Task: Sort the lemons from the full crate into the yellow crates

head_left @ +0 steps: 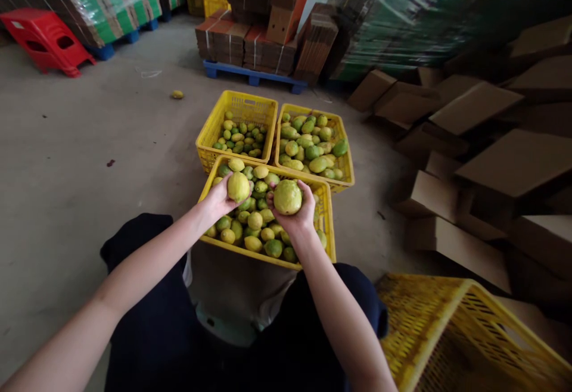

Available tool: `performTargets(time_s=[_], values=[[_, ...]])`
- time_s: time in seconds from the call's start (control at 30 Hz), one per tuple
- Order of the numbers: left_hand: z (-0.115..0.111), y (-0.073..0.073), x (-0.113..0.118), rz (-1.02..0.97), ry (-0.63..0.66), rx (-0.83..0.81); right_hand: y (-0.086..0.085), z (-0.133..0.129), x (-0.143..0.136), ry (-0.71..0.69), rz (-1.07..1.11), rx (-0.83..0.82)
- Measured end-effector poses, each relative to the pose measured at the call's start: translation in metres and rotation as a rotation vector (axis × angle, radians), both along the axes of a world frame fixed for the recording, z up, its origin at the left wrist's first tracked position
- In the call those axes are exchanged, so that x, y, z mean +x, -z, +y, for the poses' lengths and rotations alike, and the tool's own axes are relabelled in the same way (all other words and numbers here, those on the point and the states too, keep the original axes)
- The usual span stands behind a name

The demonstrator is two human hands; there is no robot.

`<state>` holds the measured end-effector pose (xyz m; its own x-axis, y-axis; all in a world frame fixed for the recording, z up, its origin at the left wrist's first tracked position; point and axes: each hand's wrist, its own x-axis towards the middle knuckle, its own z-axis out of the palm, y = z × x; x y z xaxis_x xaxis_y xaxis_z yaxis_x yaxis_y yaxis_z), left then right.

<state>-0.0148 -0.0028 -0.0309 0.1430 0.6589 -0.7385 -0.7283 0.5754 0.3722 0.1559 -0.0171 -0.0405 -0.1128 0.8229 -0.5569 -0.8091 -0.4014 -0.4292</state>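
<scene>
My left hand [220, 197] is closed around a yellow-green lemon [238, 187]. In my right hand [304, 216] rests a larger, rounder yellow-green lemon [288, 196], with the fingers curled about its sides. Both hands are above the near yellow crate [331, 225], which holds many yellow and green lemons [254, 221]. Behind it on the left, a second yellow crate [203, 136] contains smaller lemons [239, 137]. A third yellow crate [348, 159], behind on the right, is filled with bigger, greener lemons [308, 140].
A yellow crate [424, 320] lies tilted at my right knee. Cardboard boxes [518, 162] pile up on the right. Flattened cartons [226, 37] sit on a blue pallet [254, 76] ahead. A red stool [47, 37] and a stray lemon [177, 94] are at the left.
</scene>
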Motion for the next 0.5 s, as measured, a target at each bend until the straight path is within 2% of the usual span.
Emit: performTargets(time_s=[0.23,0.37,0.43,0.5], values=[[0.001,-0.004,0.0,0.037,-0.153,0.077,0.001,0.003,0.0,-0.021,-0.088,-0.056],[0.001,-0.005,-0.004,0.005,-0.168,0.142,0.001,0.002,-0.003,-0.102,-0.221,0.134],[-0.001,-0.005,-0.003,-0.013,-0.125,0.173,0.003,0.0,-0.008,-0.042,-0.374,0.263],[-0.005,-0.003,0.001,-0.048,-0.041,0.21,0.007,-0.002,-0.014,0.086,-0.618,0.381]])
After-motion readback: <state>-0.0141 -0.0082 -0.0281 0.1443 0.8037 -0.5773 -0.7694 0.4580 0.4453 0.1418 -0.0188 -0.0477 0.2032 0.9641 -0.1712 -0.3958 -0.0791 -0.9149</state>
